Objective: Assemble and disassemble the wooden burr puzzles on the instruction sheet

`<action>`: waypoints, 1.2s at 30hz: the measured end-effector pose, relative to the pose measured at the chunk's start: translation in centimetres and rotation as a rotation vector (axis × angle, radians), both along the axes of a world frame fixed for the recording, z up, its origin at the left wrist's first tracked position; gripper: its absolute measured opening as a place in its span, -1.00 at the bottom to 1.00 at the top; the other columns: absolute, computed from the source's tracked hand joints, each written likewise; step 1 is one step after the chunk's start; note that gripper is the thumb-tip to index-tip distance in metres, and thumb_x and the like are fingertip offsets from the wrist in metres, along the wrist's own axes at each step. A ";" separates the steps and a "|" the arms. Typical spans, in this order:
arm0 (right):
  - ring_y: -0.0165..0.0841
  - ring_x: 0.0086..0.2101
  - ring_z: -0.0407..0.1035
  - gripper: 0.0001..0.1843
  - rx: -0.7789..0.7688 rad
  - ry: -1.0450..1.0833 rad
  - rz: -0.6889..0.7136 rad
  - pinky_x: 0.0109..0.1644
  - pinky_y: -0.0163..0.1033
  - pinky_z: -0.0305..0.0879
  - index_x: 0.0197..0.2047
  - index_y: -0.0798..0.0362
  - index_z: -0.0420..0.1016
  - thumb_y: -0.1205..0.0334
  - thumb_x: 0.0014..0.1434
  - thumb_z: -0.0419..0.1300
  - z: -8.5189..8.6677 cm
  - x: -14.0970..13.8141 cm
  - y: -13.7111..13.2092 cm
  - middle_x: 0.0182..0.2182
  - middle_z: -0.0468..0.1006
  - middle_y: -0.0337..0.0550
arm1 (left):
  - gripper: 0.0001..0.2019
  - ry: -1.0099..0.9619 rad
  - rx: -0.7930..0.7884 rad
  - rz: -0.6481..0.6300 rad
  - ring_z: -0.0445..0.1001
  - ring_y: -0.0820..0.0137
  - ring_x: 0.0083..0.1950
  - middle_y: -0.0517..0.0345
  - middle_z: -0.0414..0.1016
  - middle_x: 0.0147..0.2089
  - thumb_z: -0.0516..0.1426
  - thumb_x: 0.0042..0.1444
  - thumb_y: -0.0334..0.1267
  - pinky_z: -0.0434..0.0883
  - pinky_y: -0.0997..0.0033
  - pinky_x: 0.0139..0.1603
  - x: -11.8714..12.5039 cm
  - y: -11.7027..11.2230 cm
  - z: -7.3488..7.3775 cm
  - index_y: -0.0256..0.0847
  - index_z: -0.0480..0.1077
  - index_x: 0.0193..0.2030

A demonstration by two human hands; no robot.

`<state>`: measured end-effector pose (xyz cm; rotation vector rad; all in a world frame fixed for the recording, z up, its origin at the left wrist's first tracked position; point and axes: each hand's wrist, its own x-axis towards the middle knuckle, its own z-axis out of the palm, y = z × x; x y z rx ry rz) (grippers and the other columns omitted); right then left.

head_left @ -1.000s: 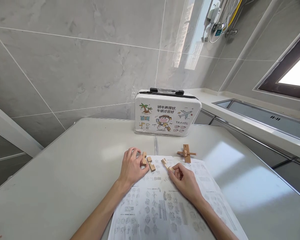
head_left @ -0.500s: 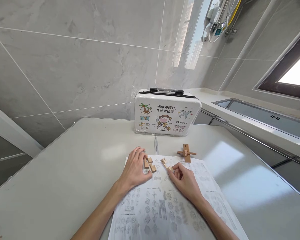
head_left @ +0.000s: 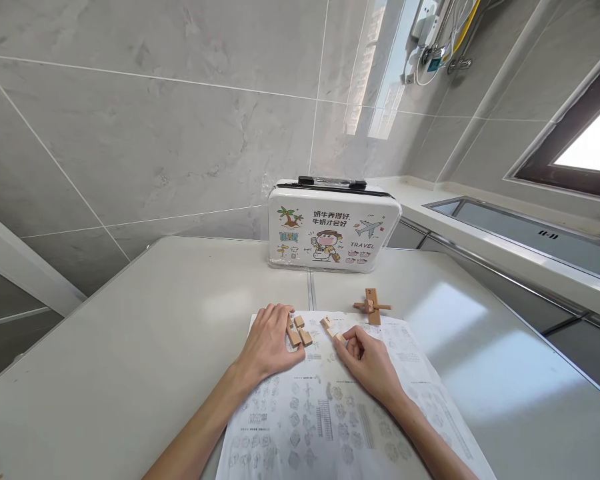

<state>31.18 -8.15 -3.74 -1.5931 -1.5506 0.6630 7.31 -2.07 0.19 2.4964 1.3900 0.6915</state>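
Observation:
My left hand (head_left: 270,339) lies on a printed instruction sheet (head_left: 330,413), its fingers curled over small wooden puzzle pieces (head_left: 299,331) that it presses against the paper. My right hand (head_left: 367,357) pinches the near end of another notched wooden piece (head_left: 331,329) resting on the sheet. A wooden cross-shaped puzzle (head_left: 373,307), fully put together, sits just beyond the sheet's far right corner, apart from both hands.
A white tin case (head_left: 333,227) with cartoon travel prints stands at the back of the table (head_left: 130,347) against the tiled wall. To the right runs a counter with a sink (head_left: 530,233) under a window.
My left hand has slid its wooden pieces a little to the right and nearer, onto the sheet, beside the loose piece. My right hand has barely moved.

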 end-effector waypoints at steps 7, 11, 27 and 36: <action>-0.31 -0.54 0.28 -0.67 -0.007 -0.005 0.010 -0.42 -0.24 0.24 -0.31 -0.06 0.37 -0.12 0.32 0.22 0.0 0.0 0.0 -0.59 0.37 -0.34 | -0.43 -0.009 -0.025 -0.085 0.52 0.07 0.02 0.04 0.54 0.03 0.31 0.01 -0.15 0.38 0.01 0.12 0.3 -0.4 -0.1 -0.09 0.29 0.16; -0.31 -0.54 0.29 -0.67 -0.011 -0.017 0.012 -0.42 -0.24 0.23 -0.31 -0.06 0.36 -0.11 0.32 0.22 0.0 0.0 0.0 -0.59 0.37 -0.35 | -0.53 -0.034 -0.034 -0.083 0.52 0.11 -0.05 0.08 0.56 -0.04 0.32 0.14 -0.08 0.40 0.03 0.07 0.6 -0.4 -0.5 -0.10 0.31 0.14; -0.35 -0.56 0.32 -0.68 0.048 -0.224 0.102 -0.41 -0.28 0.12 -0.34 -0.06 0.27 -0.04 0.31 0.25 -0.5 -0.2 -0.3 -0.62 0.36 -0.40 | -0.49 -0.119 -0.032 -0.215 0.54 0.10 0.02 0.07 0.57 0.06 0.38 0.12 -0.15 0.44 0.04 0.07 2.1 -1.6 -1.4 -0.06 0.28 0.14; -0.31 -0.51 0.42 -0.75 0.054 -0.285 0.178 -0.36 -0.25 0.20 -0.16 -0.05 0.49 -0.04 0.40 0.17 -0.1 -0.1 -0.4 -0.55 0.49 -0.33 | -0.46 -0.113 -0.072 -0.251 0.59 0.12 0.12 0.07 0.56 0.18 0.29 0.21 -0.12 0.48 0.08 0.13 2.2 -1.6 -1.5 -0.02 0.23 0.27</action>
